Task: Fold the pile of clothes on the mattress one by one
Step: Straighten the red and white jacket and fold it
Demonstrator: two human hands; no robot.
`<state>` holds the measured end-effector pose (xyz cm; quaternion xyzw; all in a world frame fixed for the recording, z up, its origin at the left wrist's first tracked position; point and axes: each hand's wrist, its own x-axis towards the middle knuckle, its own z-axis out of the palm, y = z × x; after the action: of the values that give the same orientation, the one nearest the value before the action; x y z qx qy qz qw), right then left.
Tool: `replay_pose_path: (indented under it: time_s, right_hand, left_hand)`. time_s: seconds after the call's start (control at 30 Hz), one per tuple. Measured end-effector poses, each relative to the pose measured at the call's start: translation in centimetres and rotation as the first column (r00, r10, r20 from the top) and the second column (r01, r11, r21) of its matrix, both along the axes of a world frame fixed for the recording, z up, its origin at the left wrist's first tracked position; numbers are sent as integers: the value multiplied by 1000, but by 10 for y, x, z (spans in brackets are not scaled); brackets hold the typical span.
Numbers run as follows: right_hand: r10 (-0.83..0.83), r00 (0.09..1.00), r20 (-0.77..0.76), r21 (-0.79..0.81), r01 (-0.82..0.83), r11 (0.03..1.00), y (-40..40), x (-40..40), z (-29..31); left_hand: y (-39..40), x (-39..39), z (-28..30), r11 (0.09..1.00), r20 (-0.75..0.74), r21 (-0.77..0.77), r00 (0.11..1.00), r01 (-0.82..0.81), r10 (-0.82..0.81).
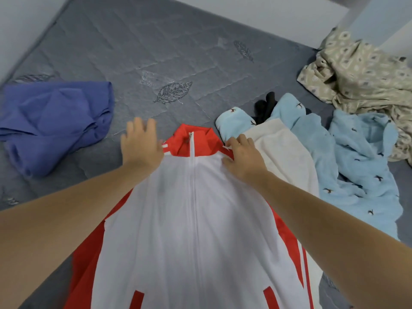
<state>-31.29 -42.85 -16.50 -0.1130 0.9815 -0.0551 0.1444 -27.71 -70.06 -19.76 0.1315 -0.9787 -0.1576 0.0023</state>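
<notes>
Red-and-white zip-front track jacket (196,219) lies face up on a grey quilted mattress (156,52), its long axis running straight away from the person, red stand-up collar (196,139) at the far end and the hem out of view below the bottom of the picture. Both hands work at the shoulder line, one on each side of the white zipper. The left hand (140,143) rests flat at the jacket's left shoulder with fingers straight and slightly spread, reaching past the collar's edge onto the mattress, clamped on nothing. The right hand (242,157) sits on the opposite shoulder with its fingers curled down into the cloth, apparently pinching the fabric beside the collar.

With the garment lying lengthwise between the arms, each hand is nearest its own sleeve, so the coming fold would likely bring the red side panels inward toward the zipper, left hand taking the left side and right hand the right.

Just right of the jacket, touching it, waits the unfolded pile: a cream fleece piece (287,157), a light blue fleece garment with small dark motifs (361,166), something black (265,105) and, further off, a crumpled beige patterned cloth (361,79). Well to the left sits a folded blue garment (55,121).
</notes>
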Motion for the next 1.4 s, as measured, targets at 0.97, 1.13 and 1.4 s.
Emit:
replay_pose_path:
  time_s: [0.97, 1.13, 1.4]
  right_hand:
    - [-379, 904, 199, -485, 426, 764, 186, 156, -13]
    - [-287, 888, 358, -601, 455, 657, 215, 172, -2]
    - [-78, 889, 451, -741, 422, 522, 247, 171, 9]
  left_hand:
    - [276, 138, 20, 815, 78, 120, 813, 567, -577]
    - [294, 162, 31, 858, 97, 30, 853, 512, -513]
    - [322, 119, 51, 713, -49, 125, 722, 689, -690]
